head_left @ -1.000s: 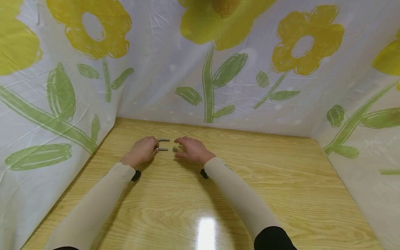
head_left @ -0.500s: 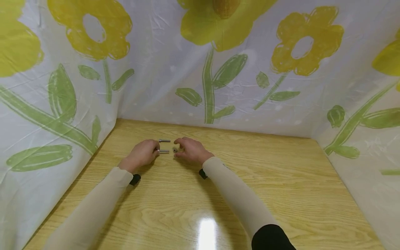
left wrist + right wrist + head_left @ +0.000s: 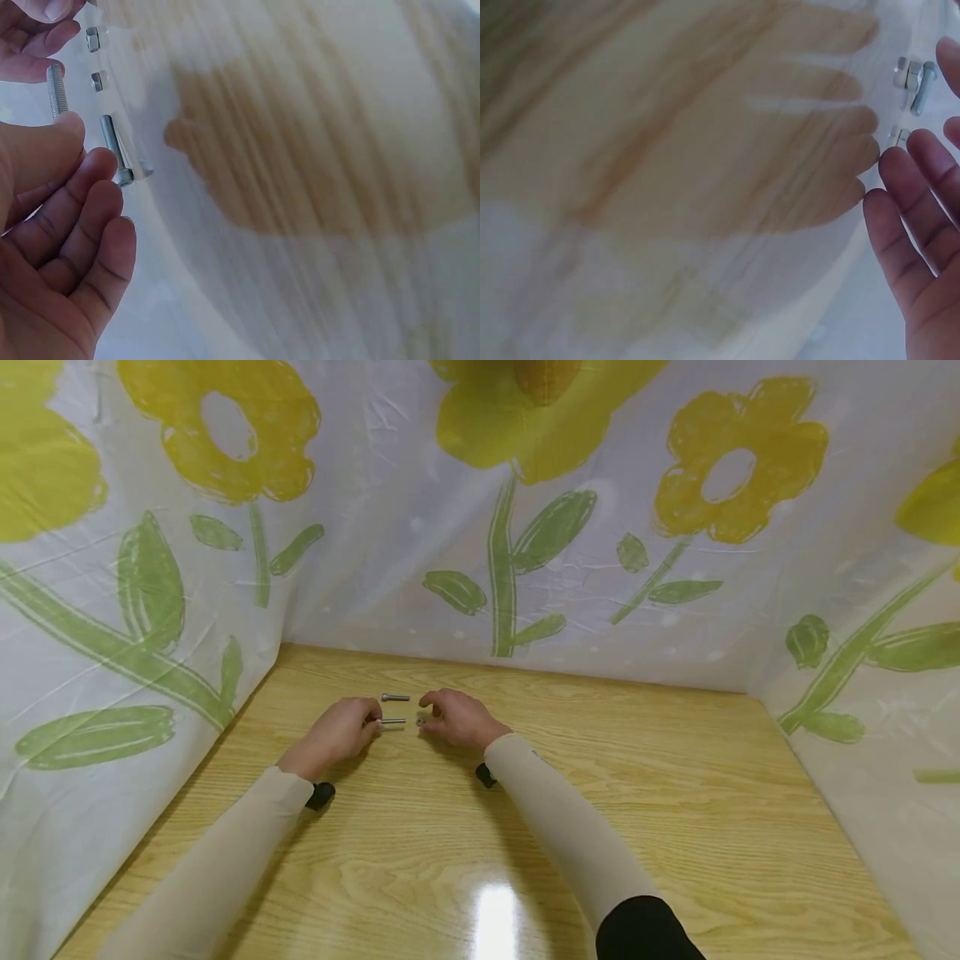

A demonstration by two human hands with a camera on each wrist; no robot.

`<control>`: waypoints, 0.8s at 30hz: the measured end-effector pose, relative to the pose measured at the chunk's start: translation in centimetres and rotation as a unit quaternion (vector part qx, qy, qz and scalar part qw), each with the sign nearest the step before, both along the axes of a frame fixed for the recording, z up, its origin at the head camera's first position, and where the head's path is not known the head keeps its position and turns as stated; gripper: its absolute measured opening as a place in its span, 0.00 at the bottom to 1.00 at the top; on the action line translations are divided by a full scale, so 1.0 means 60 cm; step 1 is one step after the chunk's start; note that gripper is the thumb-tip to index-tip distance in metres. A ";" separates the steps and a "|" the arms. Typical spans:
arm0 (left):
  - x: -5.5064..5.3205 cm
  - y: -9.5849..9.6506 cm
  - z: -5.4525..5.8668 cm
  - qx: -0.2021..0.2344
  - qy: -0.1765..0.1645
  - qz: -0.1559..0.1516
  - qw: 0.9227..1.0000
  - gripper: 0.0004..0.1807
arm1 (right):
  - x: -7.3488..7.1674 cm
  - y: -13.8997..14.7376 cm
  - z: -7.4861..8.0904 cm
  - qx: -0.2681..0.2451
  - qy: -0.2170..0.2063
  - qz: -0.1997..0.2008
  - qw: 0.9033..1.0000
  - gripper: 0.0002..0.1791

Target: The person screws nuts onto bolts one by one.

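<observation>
My left hand [image 3: 341,731] pinches a threaded bolt [image 3: 57,91] between thumb and forefinger, its shank pointing toward my right hand [image 3: 461,718]. A second bolt [image 3: 395,697] lies on the table just beyond, apart from the left fingers in the head view. In the left wrist view two hex nuts, one nut [image 3: 92,39] and another nut [image 3: 96,81], sit past that loose bolt's shank end. The right hand hovers over this spot with thumb and fingers apart and loosely curved. Close to its thumb tip is a small nut [image 3: 420,722]. Right fingertips [image 3: 46,69] show near the held bolt's end.
The wood-grain table [image 3: 600,810] stretches toward me and to the right. A white curtain [image 3: 360,577] with yellow flowers closes off the back and both sides. Each wrist wears a black strap piece [image 3: 322,795].
The left hand has drawn slightly nearer to me with its bolt, away from the loose bolt's head. My right hand has barely shifted.
</observation>
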State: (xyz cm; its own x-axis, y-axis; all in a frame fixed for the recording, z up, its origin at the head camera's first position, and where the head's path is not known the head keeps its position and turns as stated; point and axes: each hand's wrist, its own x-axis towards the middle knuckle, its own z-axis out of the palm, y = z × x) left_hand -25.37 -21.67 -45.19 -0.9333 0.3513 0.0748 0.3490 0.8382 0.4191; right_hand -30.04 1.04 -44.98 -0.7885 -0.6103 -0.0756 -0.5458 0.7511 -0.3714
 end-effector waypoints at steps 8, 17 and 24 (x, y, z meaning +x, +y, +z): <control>0.004 -0.007 -0.005 0.008 -0.003 0.002 1.000 0.02 | -0.006 -0.004 -0.005 -0.003 -0.013 -0.006 1.000 0.23; 0.004 -0.012 -0.006 0.022 0.007 0.006 1.000 0.02 | -0.010 -0.011 -0.006 -0.011 -0.023 0.007 1.000 0.19; 0.003 -0.015 -0.006 0.021 0.008 0.003 1.000 0.03 | -0.008 -0.018 -0.003 -0.003 -0.024 0.024 0.999 0.12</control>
State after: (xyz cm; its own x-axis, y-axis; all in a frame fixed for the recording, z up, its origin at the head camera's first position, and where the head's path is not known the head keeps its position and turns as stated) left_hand -25.21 -22.57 -45.53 -0.9340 0.3417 0.1041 0.3507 0.8223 0.4481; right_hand -30.51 -0.04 -45.14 -0.7542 -0.6478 -0.1079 -0.5626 0.7221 -0.4026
